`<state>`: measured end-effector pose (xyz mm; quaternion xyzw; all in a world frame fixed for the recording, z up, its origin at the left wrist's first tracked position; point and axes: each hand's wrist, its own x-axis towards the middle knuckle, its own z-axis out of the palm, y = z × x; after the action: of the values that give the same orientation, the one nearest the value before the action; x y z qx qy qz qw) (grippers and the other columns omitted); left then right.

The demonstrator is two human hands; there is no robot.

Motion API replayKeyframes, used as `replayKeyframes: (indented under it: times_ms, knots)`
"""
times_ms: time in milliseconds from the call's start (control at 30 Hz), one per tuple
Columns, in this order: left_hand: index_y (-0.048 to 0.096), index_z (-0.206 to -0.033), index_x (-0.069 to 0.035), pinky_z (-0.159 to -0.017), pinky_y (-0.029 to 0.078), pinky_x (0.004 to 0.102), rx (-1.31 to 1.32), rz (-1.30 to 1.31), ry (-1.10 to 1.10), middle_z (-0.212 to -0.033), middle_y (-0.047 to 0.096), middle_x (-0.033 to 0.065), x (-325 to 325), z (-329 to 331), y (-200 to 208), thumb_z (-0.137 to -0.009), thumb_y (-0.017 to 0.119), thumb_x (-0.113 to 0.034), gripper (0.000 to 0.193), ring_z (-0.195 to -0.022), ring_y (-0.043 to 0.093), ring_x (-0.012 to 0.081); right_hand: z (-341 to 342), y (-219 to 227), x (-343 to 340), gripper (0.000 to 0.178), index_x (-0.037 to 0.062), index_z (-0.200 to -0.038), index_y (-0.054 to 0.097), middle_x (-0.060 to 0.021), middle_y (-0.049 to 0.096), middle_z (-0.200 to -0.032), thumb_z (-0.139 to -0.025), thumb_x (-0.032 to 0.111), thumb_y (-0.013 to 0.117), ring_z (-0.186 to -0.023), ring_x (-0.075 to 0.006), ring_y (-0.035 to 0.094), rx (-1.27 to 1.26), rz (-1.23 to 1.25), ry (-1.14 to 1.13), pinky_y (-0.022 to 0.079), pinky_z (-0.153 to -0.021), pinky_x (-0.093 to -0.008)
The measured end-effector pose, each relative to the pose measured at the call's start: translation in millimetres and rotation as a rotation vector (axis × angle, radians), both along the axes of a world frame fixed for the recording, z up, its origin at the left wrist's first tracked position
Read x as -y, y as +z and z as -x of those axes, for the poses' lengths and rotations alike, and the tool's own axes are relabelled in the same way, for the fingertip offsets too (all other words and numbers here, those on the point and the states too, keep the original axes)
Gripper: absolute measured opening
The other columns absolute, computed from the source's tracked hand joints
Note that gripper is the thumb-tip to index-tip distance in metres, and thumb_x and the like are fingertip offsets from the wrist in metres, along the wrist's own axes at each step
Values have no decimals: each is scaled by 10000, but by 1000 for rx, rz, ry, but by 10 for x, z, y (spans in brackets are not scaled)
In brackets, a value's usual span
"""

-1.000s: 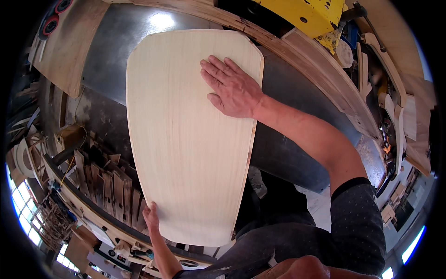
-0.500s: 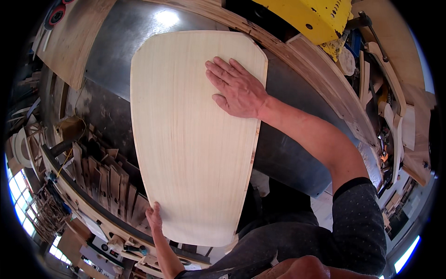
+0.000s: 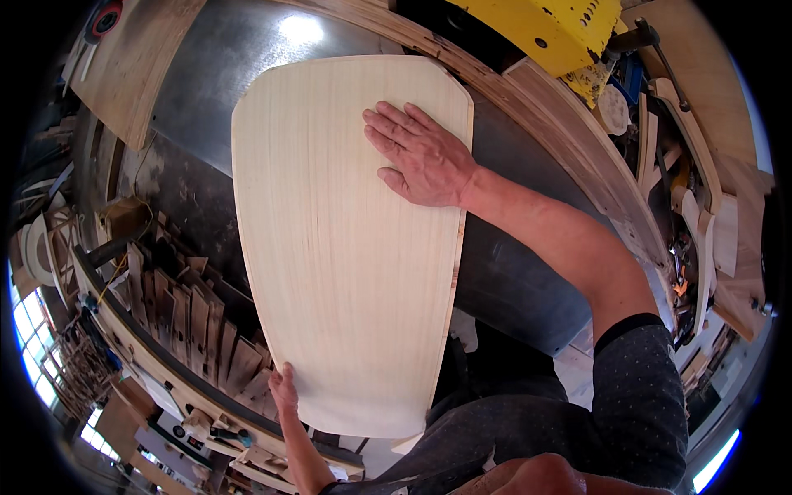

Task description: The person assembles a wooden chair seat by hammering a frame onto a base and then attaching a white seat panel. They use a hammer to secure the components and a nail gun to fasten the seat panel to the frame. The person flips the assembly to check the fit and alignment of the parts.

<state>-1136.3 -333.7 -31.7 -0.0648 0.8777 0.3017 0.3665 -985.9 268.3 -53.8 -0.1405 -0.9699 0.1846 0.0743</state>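
Note:
A large pale wooden panel (image 3: 355,264) with cut-off far corners lies lengthwise in front of me, its far part over the grey metal machine table (image 3: 202,91). My right hand (image 3: 425,157) rests flat on its upper right face, fingers stretched out and slightly apart. Down at the near left edge, my left hand (image 3: 283,389) grips the panel with the thumb showing along the rim; its other fingers are mostly hidden under the wood. The panel's near end reaches close to my body.
A yellow machine housing (image 3: 549,33) stands at the far right beside a long wooden fence (image 3: 577,136). Several wood offcuts (image 3: 194,318) are piled at the left, next to a dark curved rail (image 3: 165,355). Curved wooden parts (image 3: 693,148) and tools crowd the right side.
The panel's near end has swung slightly to the right, with my left hand moving along with it. My right hand stays flat on nearly the same spot.

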Motion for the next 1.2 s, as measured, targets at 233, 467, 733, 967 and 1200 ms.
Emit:
replayKeyframes:
  times_ms: [233, 467, 733, 967, 1200]
  knots:
    - [689, -1020, 33, -694, 449, 305, -14, 103, -42, -864, 631, -3, 108, -214, 19, -968, 702, -467, 503, -778, 525, 101, -42, -22, -35, 614, -2, -1519, 459, -123, 382, -1641, -1017, 345, 522, -1557, -259, 273, -15, -12, 39, 188, -1294, -431]
    - [687, -990, 25, -669, 424, 302, -28, 10, 46, -846, 609, -19, 19, -512, 15, -964, 707, -484, 511, -771, 497, 89, -96, -35, -74, 602, -8, -1498, 483, -129, 408, -1623, -1012, 342, 535, -1545, -268, 301, -42, -28, 71, 209, -1288, -437]
    - [651, -896, 4, -651, 399, 316, -72, 97, 18, -793, 561, -31, 6, -792, 31, -982, 677, -464, 477, -747, 469, 92, -124, -92, -125, 588, -16, -1478, 504, -134, 443, -1599, -1005, 332, 548, -1530, -271, 334, -110, -43, 109, 236, -1278, -444]
    - [650, -902, 10, -645, 395, 317, -72, 124, 68, -797, 561, -25, -3, -1037, 19, -999, 657, -427, 448, -734, 469, 98, -135, -143, -169, 595, 5, -1504, 485, -116, 403, -1631, -1026, 358, 514, -1544, -247, 308, -119, -75, 142, 206, -1294, -413]
    - [707, -1040, 33, -710, 475, 298, -54, 28, 186, -908, 676, 18, -113, -1391, 9, -1009, 651, -410, 448, -812, 578, 92, -157, -134, -225, 601, 19, -1514, 476, -99, 393, -1638, -1028, 371, 503, -1546, -235, 300, -99, -91, 179, 197, -1300, -398]
